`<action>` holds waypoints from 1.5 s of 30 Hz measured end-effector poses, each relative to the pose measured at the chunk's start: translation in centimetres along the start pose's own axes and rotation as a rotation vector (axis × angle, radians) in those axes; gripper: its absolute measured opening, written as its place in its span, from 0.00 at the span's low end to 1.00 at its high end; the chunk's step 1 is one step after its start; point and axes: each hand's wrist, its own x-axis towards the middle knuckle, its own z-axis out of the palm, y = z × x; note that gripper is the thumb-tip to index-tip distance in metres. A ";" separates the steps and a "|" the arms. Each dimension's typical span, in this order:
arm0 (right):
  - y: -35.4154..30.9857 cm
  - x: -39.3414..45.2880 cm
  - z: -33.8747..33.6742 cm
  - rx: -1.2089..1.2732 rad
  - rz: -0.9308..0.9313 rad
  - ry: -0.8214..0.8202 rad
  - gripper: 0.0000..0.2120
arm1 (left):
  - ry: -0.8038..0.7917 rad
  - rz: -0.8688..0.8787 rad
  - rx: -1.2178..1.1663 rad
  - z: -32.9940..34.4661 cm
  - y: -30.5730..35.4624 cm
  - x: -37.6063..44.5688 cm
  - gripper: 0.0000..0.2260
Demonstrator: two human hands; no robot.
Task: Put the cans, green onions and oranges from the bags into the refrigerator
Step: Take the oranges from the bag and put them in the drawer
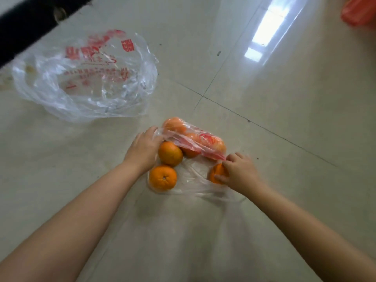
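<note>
A pale tiled floor (284, 110) carries everything here. To the upper left lies a crumpled clear plastic bag with red print (85, 78), its mouth spread wide, well apart from the hands. A dark edge (30, 23) of something runs along the top left corner, and a bit of orange-red plastic (360, 11) shows at the top right corner.

In the middle lies a smaller clear bag (195, 143) with red markings, holding oranges. Its film drapes over several of the fruit at the far side, partly hiding them. Two oranges lie uncovered near the bag's mouth: one (170, 153) touching the left hand, another (162, 178) just below it.

The left hand (144, 147) rests against the bag's left edge, fingers fairly straight and reaching under the film; its grip looks loose. The right hand (240, 171) curls its fingers and thumb round an orange (216, 174) at the bag's right side, lying on the thin plastic.
</note>
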 end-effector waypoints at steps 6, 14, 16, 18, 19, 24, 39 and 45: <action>-1.8 1.4 0.3 -0.076 -0.018 -0.160 0.19 | 0.001 0.197 0.352 -0.1 -1.4 -0.5 0.17; -2.1 1.3 1.1 -0.142 -0.040 -0.272 0.22 | -0.295 0.157 0.133 -0.3 1.7 1.1 0.34; -1.6 0.6 0.6 -0.060 -0.079 -0.249 0.29 | -0.303 0.131 0.134 -0.2 2.3 1.2 0.35; -1.2 -0.4 0.2 0.115 -0.111 -0.182 0.33 | -0.258 0.086 0.140 0.5 2.6 1.3 0.32; -1.0 -1.0 0.0 0.223 -0.119 -0.135 0.34 | -0.231 0.066 0.130 0.7 2.8 1.2 0.31; -0.4 -2.4 1.0 0.546 -0.041 0.089 0.30 | -0.087 0.046 -0.075 0.4 3.1 -0.5 0.30; -1.2 -2.7 4.2 0.158 -0.009 -0.149 0.32 | -0.228 0.130 -0.289 -0.2 4.9 -5.2 0.35; -1.1 -4.9 -1.2 0.367 0.009 -0.097 0.37 | -0.232 -0.008 -0.375 -5.5 7.6 -8.0 0.35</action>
